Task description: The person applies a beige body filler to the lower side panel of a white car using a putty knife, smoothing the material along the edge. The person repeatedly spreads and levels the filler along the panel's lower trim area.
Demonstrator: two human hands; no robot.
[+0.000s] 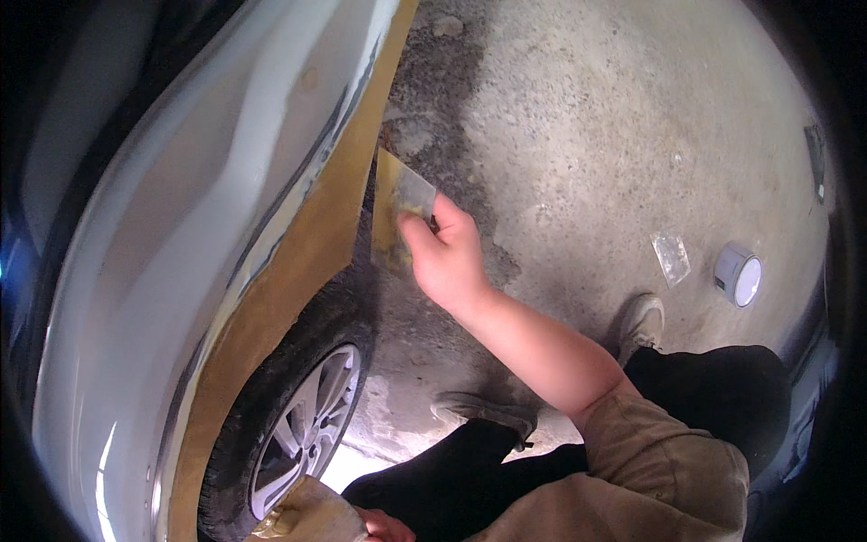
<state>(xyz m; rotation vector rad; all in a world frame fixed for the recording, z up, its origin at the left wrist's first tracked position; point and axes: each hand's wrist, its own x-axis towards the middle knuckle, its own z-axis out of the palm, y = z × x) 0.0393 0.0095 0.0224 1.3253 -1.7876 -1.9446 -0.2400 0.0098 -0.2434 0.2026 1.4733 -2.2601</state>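
My right hand (449, 255) reaches in from the lower right. Its thumb and fingers grip a thin, flat filler spreader (390, 194) smeared with yellowish paste. The spreader is beside the lower edge of a pale silver car panel (208, 172); whether it touches the panel I cannot tell. A broad yellow-brown band (271, 312) runs along that edge and over the wheel arch. At the bottom edge, my left hand (386, 526) is partly cut off and holds a pale mixing board (323, 513). A lump of yellowish filler (282, 519) lies on the board.
A black tire with a silver spoked wheel (312, 425) sits under the arch. On the stained concrete floor (578, 135) lie a clear plastic packet (670, 257) and a tin (739, 274) with a pale lid. My shoes (643, 321) and dark-trousered legs are close by.
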